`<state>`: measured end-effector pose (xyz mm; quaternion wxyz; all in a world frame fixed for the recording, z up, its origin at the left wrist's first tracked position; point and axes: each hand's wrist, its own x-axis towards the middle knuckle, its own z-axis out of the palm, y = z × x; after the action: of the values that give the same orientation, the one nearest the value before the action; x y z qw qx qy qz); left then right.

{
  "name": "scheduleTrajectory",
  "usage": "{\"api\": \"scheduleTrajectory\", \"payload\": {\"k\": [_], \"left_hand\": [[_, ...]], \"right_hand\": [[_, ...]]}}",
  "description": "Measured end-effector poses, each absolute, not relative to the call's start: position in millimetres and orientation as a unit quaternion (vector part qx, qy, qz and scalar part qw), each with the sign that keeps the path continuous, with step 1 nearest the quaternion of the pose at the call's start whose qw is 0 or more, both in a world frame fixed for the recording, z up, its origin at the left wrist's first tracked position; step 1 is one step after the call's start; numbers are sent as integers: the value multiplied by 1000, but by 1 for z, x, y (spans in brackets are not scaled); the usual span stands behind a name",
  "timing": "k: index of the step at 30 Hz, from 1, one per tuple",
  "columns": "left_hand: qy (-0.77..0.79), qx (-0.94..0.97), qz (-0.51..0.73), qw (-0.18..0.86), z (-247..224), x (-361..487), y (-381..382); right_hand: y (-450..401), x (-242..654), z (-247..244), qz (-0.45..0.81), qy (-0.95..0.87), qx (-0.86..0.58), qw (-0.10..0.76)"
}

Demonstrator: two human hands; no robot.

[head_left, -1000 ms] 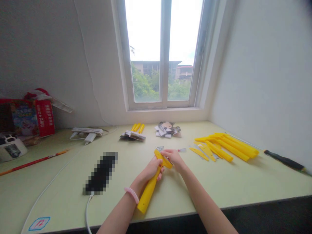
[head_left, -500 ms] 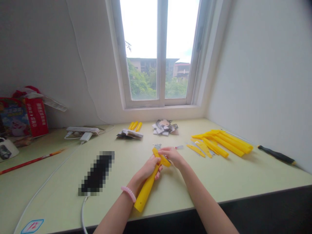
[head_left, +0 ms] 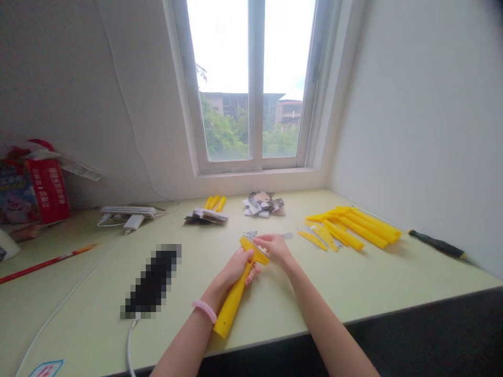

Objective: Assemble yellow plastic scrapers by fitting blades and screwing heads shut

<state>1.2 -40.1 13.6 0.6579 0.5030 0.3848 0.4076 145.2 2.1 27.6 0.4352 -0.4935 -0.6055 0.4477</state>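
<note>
A yellow scraper-like tool with a long handle and a wide head lies slanted in my left hand, whose fingers wrap round it just below the head. My right hand is at the upper right edge of the head, with thumb and fingertips pinched there; what they pinch is too small to make out. Just behind the head is a small pile of screws. Beyond my right hand, a small metal piece lies on the table.
Yellow handles and flat yellow pieces lie at the right, near a black screwdriver. Packaged pieces and a heap of cards are at the back. A blurred-out dark object, a cable and a power strip are left.
The head of the yellow tool has turned so that its flat face shows more. My right hand stays at its edge. The whole view has shifted slightly.
</note>
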Motion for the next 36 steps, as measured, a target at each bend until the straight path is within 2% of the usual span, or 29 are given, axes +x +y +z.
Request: {"api": "scheduleTrajectory", "payload": {"k": [3,6,8,14,22,26,30,36], "left_hand": [[413,464,446,645,12,-5,-31],[435,428,466,640,12,-12,-24],[443,418,467,641,12,-15,-22],[440,420,469,641,11,-14,-20],[448,420,468,636,12,-15,-20],[445,428,463,636,12,-14,-22],[436,438,452,643,9,-12,-21],[415,455,448,648,5,-11,-22]], "right_hand": [[11,153,22,268,-628,-563,466],[22,163,13,129,-670,-605,410],[28,170,7,91,-683,-619,376],[35,183,1,50,-643,-695,319],[38,181,1,25,-608,-717,340],[36,182,5,82,-648,-655,380],[30,180,9,158,-698,-609,342],[26,173,9,149,-692,-630,321]]}}
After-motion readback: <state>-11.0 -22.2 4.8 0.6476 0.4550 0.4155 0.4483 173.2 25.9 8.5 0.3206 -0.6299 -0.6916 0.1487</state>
